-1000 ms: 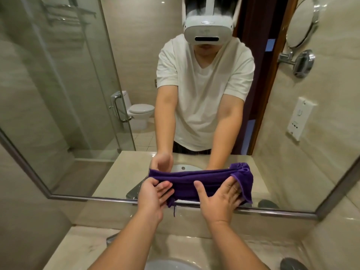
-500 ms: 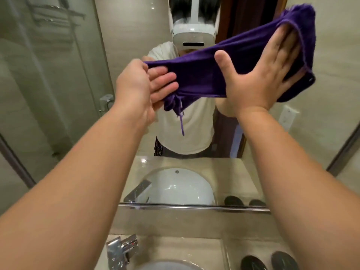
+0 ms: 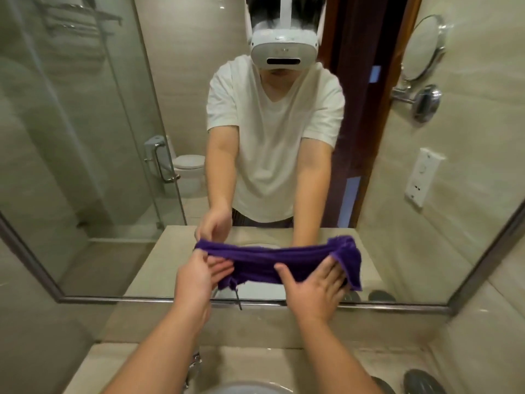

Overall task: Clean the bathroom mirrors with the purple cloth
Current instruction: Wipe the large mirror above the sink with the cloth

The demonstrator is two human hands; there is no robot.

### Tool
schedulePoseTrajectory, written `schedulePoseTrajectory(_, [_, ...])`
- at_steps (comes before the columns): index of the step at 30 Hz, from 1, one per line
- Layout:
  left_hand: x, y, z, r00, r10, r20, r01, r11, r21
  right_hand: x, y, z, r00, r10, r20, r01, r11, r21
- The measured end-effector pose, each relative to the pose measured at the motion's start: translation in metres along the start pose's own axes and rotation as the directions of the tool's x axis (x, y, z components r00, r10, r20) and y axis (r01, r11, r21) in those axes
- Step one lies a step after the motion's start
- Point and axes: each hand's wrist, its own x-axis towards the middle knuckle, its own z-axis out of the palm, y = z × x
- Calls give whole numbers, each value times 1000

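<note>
- The purple cloth [image 3: 284,260] is stretched sideways across the lower part of the big wall mirror [image 3: 85,166], flat on the glass just above the metal frame [image 3: 142,300] along its bottom edge.
- The left hand [image 3: 196,277] holds the cloth's left end, with the fingers curled in and the fabric bunched between them and the thumb.
- The right hand [image 3: 315,285] lies flat with fingers spread, pressing the cloth's right half against the glass. The end of the cloth folds over past its fingertips.
- A loose thread [image 3: 238,300] hangs from the cloth's lower left corner, down over the frame.
- Below the arms are a chrome faucet [image 3: 194,362], the rim of a sink [image 3: 247,388] and a beige countertop [image 3: 113,362].
- Two dark round objects [image 3: 423,381] sit on the counter at the right; I cannot tell what they are.
- The reflection shows a round magnifying mirror [image 3: 422,49] on an arm, high on the right-hand wall.
</note>
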Motion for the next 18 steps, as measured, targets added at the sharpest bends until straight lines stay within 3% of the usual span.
schedulePoseTrajectory(3, [3, -5, -8, 999, 0, -32, 2, 997, 75, -18, -5, 12, 995, 63, 84, -68, 996, 62])
schedulePoseTrajectory(5, [-2, 20, -4, 997, 58, -49, -56, 997, 43, -7, -33, -10, 1000, 1, 26, -5, 988, 157])
schedulePoseTrajectory(7, [-11, 65, 3, 985, 170, -42, -173, 983, -64, 22, -79, -53, 976, -125, -177, 161, 966, 204])
schedulePoseTrajectory(10, [-27, 151, 16, 937, 347, 52, -339, 934, -116, 72, -154, -120, 811, -231, -538, 370, 914, 165])
schedulePoseTrajectory(13, [-41, 203, 22, 906, 387, 172, -381, 922, -69, 97, -184, -146, 697, -245, -674, 401, 912, 83])
schedulePoseTrajectory(15, [-40, 197, 22, 904, 403, 147, -396, 915, -75, 91, -169, -129, 725, -231, -649, 361, 930, 73])
schedulePoseTrajectory(18, [-14, 127, 5, 941, 338, 32, -336, 941, -43, 41, -110, -61, 911, -140, -388, 194, 975, 104])
